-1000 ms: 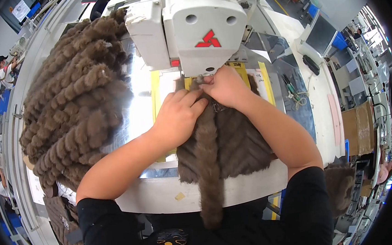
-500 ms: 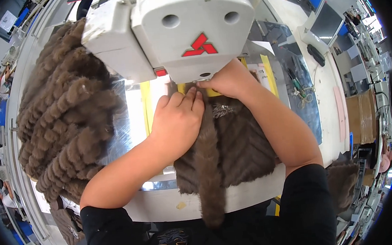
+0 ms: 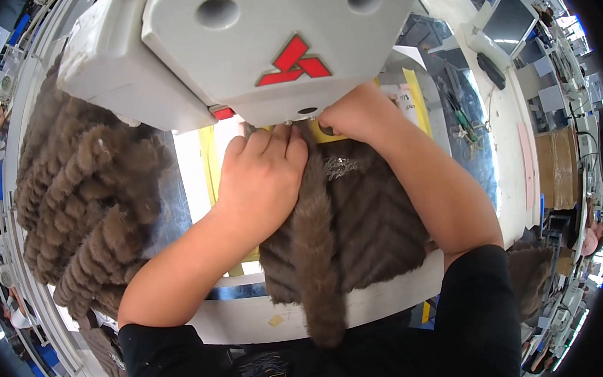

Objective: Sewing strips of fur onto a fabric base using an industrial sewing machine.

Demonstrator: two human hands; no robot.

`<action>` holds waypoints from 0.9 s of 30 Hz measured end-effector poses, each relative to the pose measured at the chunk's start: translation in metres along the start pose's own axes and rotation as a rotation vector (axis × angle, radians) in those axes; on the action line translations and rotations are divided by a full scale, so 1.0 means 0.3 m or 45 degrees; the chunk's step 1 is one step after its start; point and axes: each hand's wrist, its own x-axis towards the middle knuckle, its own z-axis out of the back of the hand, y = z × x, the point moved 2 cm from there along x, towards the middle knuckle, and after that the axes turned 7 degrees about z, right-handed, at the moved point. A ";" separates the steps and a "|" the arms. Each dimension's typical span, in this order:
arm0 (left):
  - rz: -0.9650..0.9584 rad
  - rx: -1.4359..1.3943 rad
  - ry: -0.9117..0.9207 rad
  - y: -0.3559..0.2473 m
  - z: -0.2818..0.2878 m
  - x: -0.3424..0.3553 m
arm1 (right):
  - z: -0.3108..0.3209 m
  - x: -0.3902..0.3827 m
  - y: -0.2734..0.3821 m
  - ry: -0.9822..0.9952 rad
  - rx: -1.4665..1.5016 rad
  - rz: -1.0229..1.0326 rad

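Note:
The white head of a sewing machine (image 3: pixel 291 62) covers the ends of both hands' fingers. Beneath it, my left hand (image 3: pixel 265 170) presses bent fingers onto a long brown fur strip (image 3: pixel 317 258), seemingly gripping its far end; its thumb is hidden. The strip hangs toward me past the table's front edge. It lies over a wider brown fur piece (image 3: pixel 375 225) with chevron ridges and silvery stitching. To the right of the needle area, my right hand (image 3: pixel 359 113) is closed, with a small dark rounded thing showing at its fingers that is too hidden to name.
A big heap of ridged brown fur (image 3: pixel 90 205) lies on the left. Yellow tape strips (image 3: pixel 416 101) mark the worktop. Farther right are small tools (image 3: pixel 462 115), a monitor (image 3: pixel 508 23) and a cardboard box (image 3: pixel 557 168). Other people work far off at the left.
The machine head looms larger as my view has moved closer. My right fingers have curled in, and a dark rounded thing now shows there. My left hand stays on the fur strip.

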 end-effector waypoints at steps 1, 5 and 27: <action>0.006 -0.002 0.004 0.001 0.002 0.001 | -0.007 0.005 -0.004 -0.038 -0.081 0.062; 0.007 -0.035 0.027 -0.006 0.004 0.006 | -0.033 0.020 -0.048 -0.104 -0.196 0.256; 0.067 -0.063 0.120 -0.008 0.001 -0.001 | -0.022 -0.185 -0.020 -0.011 -0.679 0.705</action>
